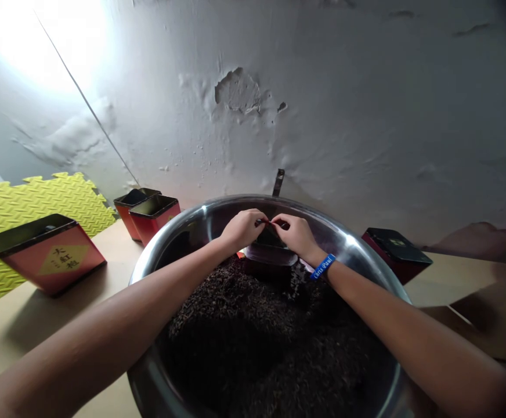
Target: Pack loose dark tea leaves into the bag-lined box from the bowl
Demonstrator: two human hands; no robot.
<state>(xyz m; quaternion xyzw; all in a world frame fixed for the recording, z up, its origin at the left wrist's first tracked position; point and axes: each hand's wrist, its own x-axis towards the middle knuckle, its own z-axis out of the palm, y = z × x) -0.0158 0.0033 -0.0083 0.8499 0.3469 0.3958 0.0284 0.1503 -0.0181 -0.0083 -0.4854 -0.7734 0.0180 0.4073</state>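
My left hand [243, 227] and my right hand [295, 235] meet over the far side of a big steel basin [403, 287]. Both have thumb and fingers pinched, with the fingertips almost touching. A thin brownish bit [268, 223] shows between them, too small to name. Just below the hands a dark container [273, 255] with a pale rim sits on dark loose tea leaves [239, 296]; my fingers cover part of it. Something whitish and crinkled [299, 278] lies beside it, under my right wrist, which wears a blue wristband [323, 266].
A red tea tin [61, 264] with a yellow label stands open on the table [118, 255] at the left. Two smaller open red tins [155, 217] are behind it. To the right lies a dark tin [398, 249]. A peeling wall [344, 145] rises behind; yellow foam matting [61, 197] is at left.
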